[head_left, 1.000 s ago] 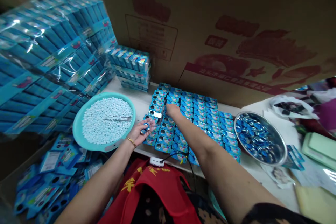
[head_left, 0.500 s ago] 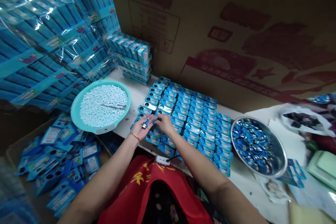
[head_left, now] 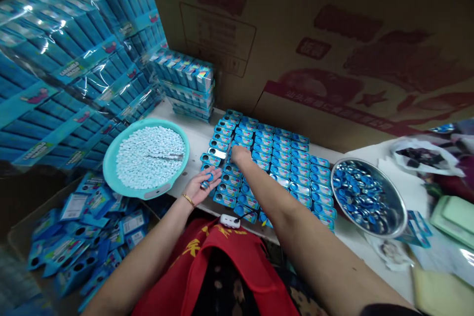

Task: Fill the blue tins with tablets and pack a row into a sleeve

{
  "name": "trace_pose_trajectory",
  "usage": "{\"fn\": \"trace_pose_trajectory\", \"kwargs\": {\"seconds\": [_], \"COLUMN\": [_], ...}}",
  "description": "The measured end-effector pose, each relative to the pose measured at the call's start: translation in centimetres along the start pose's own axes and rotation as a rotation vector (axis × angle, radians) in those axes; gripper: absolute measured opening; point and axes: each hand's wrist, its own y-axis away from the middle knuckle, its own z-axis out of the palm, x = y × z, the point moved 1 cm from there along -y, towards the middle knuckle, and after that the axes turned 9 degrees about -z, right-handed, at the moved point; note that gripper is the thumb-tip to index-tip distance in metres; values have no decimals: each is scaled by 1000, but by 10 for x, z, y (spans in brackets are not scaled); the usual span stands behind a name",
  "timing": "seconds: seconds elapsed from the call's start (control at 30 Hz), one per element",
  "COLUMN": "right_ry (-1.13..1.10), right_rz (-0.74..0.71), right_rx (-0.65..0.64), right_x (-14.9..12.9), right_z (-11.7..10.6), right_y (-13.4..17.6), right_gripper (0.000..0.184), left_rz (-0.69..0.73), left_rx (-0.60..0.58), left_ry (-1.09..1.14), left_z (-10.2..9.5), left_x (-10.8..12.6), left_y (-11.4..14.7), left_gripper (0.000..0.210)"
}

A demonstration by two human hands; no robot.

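My left hand [head_left: 200, 188] is palm up near the front of the rows, its fingers stretched out. A few small blue-and-silver round lids [head_left: 206, 181] rest on that palm. My right hand [head_left: 240, 154] reaches farther over the rows, its fingers bent down and pressed together. Its fingertips are hidden, so I cannot make out what they hold. Beneath and around it, small blue packs [head_left: 263, 149] lie in close rows; several at the left show dark round openings, while many others carry blue round lids.
A turquoise basin [head_left: 108, 170] of small white pellets stands at the left. At the right is a metal bowl [head_left: 404, 217] of blue-and-silver lids. Stacked blue boxes [head_left: 89, 59], loose blue boxes [head_left: 74, 234], a large carton [head_left: 274, 39] and a power strip [head_left: 229, 221] surround the work area.
My right hand has moved away from my left palm, up and to the right over the rows. My left hand stays nearly in place, its palm now more exposed. The view has shifted slightly.
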Motion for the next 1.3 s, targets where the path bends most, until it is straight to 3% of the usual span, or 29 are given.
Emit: {"fn": "trace_pose_trajectory", "kwargs": {"seconds": [0.1,0.23,0.3,0.4,0.5,0.6,0.87,1.0,1.07,1.17,1.23,1.3], "right_ry": [-33,-297,-420,-487,-405,-198,-32,-15,-61,-229,-298,-304], "right_rz": [-21,-445,-532,-337,-93,32,162,140,35,-314,-498,-572], "right_rx": [115,241,258,288,305,239,41,43,133,265,277,274], "right_x": [-11,-38,-43,-31,-10,-1,-12,-14,-21,-40,-53,-59], "right_z": [8,36,49,55,49,42,33,30,33,42,49,53], "right_y": [26,58,66,68,62,50,11,23,37,58,69,77], "right_gripper": [32,23,19,13,14,17,46,42,30,22,21,20], "left_rz": [-98,-166,-192,-251,-225,-132,-155,-171,-190,-193,-184,-200], "left_rx": [-9,-54,-105,-76,120,255,143,117,126,72,24,3], "left_ry": [-28,-93,-114,-144,-226,-247,-131,-54,-63,-63,-37,-14], "left_z": [-6,-7,-5,-5,-15,-25,-23,-19,-17,-9,-4,-1], "left_x": [13,18,16,15,21,29,31,33,33,31,27,22], "left_y": [0,-7,-10,-12,-10,-5,0,-6,-9,-13,-16,-18], "left_gripper": [39,41,42,38,20,7,20,25,27,27,25,25]}}
